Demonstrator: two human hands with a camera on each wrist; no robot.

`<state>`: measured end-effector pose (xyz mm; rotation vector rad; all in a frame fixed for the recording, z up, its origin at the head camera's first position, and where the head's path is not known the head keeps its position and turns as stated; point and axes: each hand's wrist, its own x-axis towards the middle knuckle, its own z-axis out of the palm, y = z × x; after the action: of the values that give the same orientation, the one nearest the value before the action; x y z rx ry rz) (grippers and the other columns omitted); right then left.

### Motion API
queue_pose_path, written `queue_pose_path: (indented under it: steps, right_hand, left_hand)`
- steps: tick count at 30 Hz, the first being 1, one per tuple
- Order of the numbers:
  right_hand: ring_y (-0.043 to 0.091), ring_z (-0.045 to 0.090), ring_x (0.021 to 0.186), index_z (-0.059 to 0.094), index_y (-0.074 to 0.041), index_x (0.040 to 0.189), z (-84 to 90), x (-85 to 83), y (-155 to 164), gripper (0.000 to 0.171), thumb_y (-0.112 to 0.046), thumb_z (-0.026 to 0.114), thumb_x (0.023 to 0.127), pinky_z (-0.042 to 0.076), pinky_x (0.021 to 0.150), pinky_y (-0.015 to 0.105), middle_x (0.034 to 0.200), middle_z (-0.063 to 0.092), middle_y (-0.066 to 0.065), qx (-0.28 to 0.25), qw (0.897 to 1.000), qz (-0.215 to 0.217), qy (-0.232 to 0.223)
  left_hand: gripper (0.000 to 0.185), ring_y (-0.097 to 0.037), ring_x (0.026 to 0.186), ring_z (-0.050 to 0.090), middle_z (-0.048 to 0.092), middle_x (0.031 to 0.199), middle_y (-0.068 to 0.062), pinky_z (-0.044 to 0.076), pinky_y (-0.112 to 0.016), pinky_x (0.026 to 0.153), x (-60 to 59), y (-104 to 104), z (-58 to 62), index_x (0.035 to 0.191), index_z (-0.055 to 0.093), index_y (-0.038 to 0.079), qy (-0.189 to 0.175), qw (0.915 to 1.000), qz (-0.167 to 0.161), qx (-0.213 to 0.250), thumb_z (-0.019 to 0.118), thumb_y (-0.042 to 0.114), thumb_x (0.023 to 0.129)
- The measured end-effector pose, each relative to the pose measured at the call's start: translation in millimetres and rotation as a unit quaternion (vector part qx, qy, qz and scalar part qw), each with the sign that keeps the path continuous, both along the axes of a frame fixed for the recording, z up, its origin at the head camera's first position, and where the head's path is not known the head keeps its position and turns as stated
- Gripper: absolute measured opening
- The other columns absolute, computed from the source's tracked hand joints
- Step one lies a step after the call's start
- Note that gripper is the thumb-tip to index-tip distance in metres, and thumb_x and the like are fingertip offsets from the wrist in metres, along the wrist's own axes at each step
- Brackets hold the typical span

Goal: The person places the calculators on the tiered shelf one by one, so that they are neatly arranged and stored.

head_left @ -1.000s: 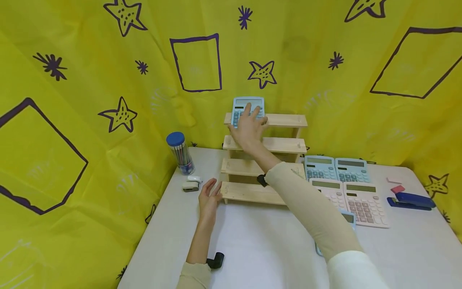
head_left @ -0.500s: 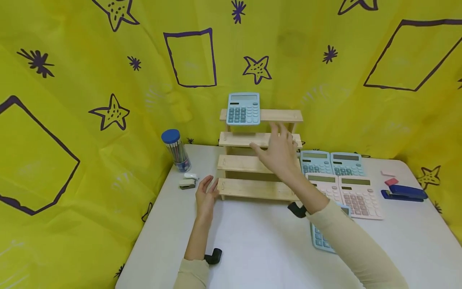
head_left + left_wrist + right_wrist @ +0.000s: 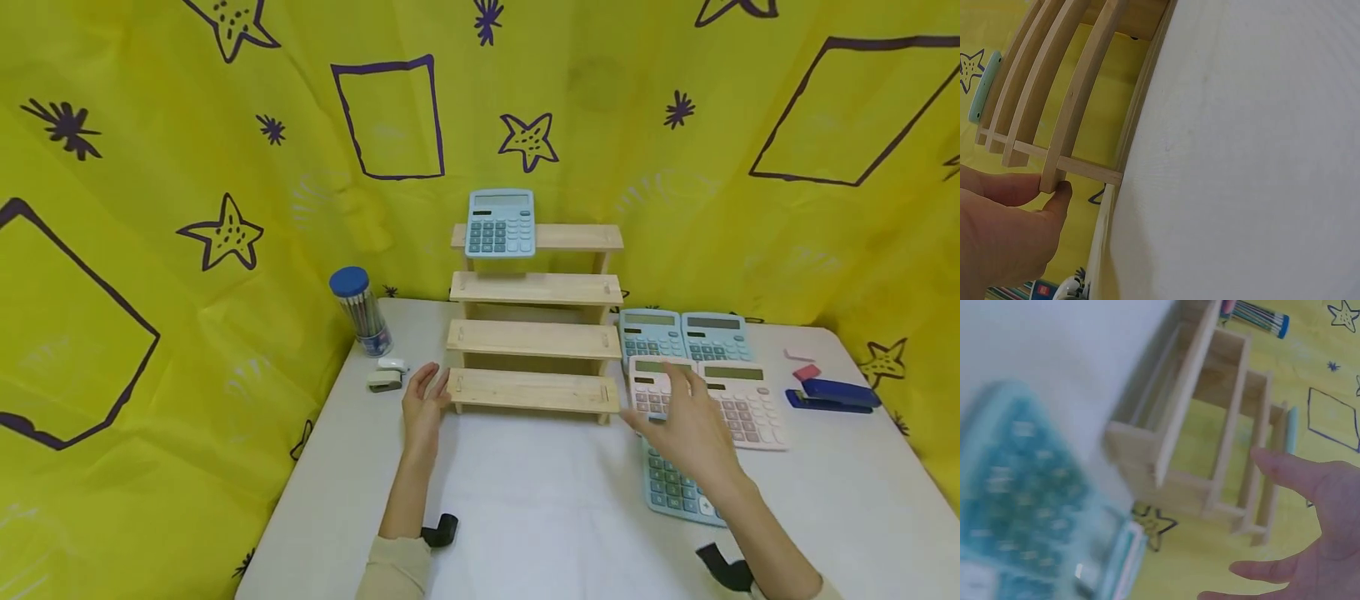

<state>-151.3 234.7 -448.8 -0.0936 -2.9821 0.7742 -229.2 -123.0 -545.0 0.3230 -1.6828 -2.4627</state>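
Note:
A tiered wooden shelf stand (image 3: 534,390) stands at the back of the table, and a light blue calculator (image 3: 500,223) leans on the left of its top step. My left hand (image 3: 423,417) pinches the left end of the lowest board, as the fingers (image 3: 1057,203) in the left wrist view show. My right hand (image 3: 693,433), fingers spread and holding nothing, hovers over a blue calculator (image 3: 671,483) lying at the front right and partly hides it. Behind that lie pink calculators (image 3: 750,408), with blue calculators (image 3: 716,335) farther back.
On the left stand a tub of pencils (image 3: 362,312) with a blue lid and a small pale stapler-like object (image 3: 385,380). A blue stapler (image 3: 832,396) and a pink eraser (image 3: 806,372) lie at the far right. A yellow patterned cloth (image 3: 615,108) hangs behind the table.
My right hand has left the calculator on the top step and moved down and right to over the front blue calculator. The left hand keeps its place at the lowest board.

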Motion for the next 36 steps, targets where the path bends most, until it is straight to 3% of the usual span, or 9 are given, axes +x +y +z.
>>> queue_pose_path:
  steps: [9,15,21,26,30,36]
  right_hand:
    - [0.076,0.034,0.121,0.010,0.010,0.159,-51.5,49.5,20,0.147,-0.065,0.093,0.063,0.041,0.088,0.083,0.152,0.008,0.051,0.007,0.990,-0.060,-0.131]
    - [0.074,0.031,0.124,0.001,0.002,0.163,-68.1,60.0,19,0.153,-0.060,0.096,0.060,0.039,0.092,0.083,0.156,0.001,0.049,0.000,0.987,-0.087,-0.134]
    - [0.074,0.029,0.126,0.001,0.001,0.164,-77.8,60.7,18,0.147,-0.048,0.098,0.064,0.038,0.088,0.084,0.158,0.002,0.047,-0.005,0.989,-0.090,-0.114]
    - [0.075,0.030,0.124,0.000,0.002,0.163,-75.7,60.3,20,0.145,-0.038,0.098,0.064,0.038,0.088,0.085,0.157,0.003,0.048,-0.015,0.991,-0.084,-0.103]
    - [0.072,0.034,0.120,0.003,0.005,0.162,-63.6,58.9,21,0.141,-0.033,0.097,0.065,0.040,0.088,0.083,0.154,0.007,0.049,-0.029,0.994,-0.076,-0.079]
    - [0.065,0.043,0.110,0.011,0.003,0.163,-26.7,47.0,14,0.134,-0.025,0.097,0.065,0.045,0.084,0.078,0.152,0.017,0.046,-0.036,0.998,-0.048,0.023]
  left_hand:
    - [0.065,-0.038,0.143,0.050,0.041,0.160,-0.021,0.052,-0.028,0.103,-0.6,-2,-2.3,0.151,0.042,-0.003,0.002,0.9996,-0.004,-0.027,0.049,-0.023,0.090]
    - [0.066,-0.038,0.142,0.050,0.041,0.159,-0.022,0.051,-0.025,0.099,-1.5,-2,-1.5,0.151,0.042,-0.004,0.007,0.9997,-0.004,-0.023,0.049,-0.023,0.088]
    - [0.065,-0.037,0.143,0.050,0.040,0.160,-0.021,0.052,-0.022,0.095,0.4,-1,-3.2,0.151,0.042,-0.003,0.004,0.9998,-0.005,-0.019,0.049,-0.023,0.089]
    - [0.066,-0.039,0.144,0.048,0.039,0.160,-0.022,0.052,-0.020,0.092,0.3,0,-3.2,0.151,0.041,-0.004,0.004,0.9998,-0.006,-0.017,0.048,-0.024,0.089]
    - [0.066,-0.039,0.143,0.049,0.039,0.160,-0.022,0.052,-0.020,0.091,-0.3,0,-3.0,0.151,0.041,-0.004,0.002,0.9998,-0.004,-0.018,0.048,-0.024,0.089]
    - [0.065,-0.039,0.143,0.049,0.039,0.160,-0.022,0.053,-0.022,0.095,0.6,-1,-2.9,0.151,0.041,-0.004,0.003,0.9997,-0.002,-0.026,0.048,-0.023,0.089]
